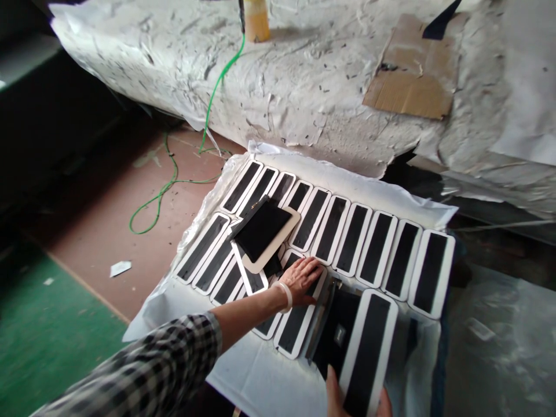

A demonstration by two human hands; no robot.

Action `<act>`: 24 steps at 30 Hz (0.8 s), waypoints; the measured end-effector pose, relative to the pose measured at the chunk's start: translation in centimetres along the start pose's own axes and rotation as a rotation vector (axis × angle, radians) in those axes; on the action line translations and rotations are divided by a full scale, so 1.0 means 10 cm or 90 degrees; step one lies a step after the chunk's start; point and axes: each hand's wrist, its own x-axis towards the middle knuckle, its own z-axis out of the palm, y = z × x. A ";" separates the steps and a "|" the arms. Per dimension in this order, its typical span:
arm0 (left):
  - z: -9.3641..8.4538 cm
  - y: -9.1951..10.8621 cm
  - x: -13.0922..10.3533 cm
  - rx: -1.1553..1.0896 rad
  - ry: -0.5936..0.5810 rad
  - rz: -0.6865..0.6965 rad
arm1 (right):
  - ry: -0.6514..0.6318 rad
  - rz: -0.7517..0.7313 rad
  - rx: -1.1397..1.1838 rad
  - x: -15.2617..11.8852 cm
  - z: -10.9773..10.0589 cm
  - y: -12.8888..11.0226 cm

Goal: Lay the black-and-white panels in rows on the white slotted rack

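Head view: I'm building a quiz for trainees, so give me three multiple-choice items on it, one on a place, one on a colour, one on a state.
1. Where does the left hand rest?
A. on the front row of white-framed black panels
B. on the cardboard sheet
C. on the floor

2. What colour is the cable?
A. red
B. green
C. blue

3. How is the right hand?
A. empty
B. gripping a panel at its near end
C. out of view

A: palm flat on the panels.
B: green loop on the floor.
B: fingers either side of the panel's end.

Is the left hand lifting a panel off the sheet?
No, the left hand lies flat, palm down, on a panel in the near row.
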 end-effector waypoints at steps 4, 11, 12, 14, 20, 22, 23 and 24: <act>0.05 -0.03 -0.02 0.008 -0.003 0.005 | 0.015 -0.011 -0.049 -0.02 0.08 -0.24; 0.03 -0.03 -0.06 0.031 -0.022 0.029 | -0.012 0.046 -0.081 -0.18 0.16 -0.32; 0.03 -0.03 -0.07 0.033 -0.024 0.031 | 0.008 0.031 -0.074 -0.22 0.17 -0.29; 0.04 -0.03 -0.08 0.036 -0.025 0.035 | 0.023 0.034 -0.069 -0.27 0.17 -0.26; 0.12 -0.04 -0.09 0.036 -0.031 0.060 | -0.115 0.192 -0.138 -0.28 0.26 -0.43; 0.13 -0.02 -0.10 0.034 -0.034 0.069 | -0.140 0.186 -0.148 -0.27 0.35 -0.49; 0.14 -0.01 -0.11 0.032 -0.034 0.074 | -0.147 0.171 -0.144 -0.27 0.40 -0.50; 0.14 0.00 -0.12 0.030 -0.033 0.081 | -0.153 0.155 -0.138 -0.27 0.45 -0.50</act>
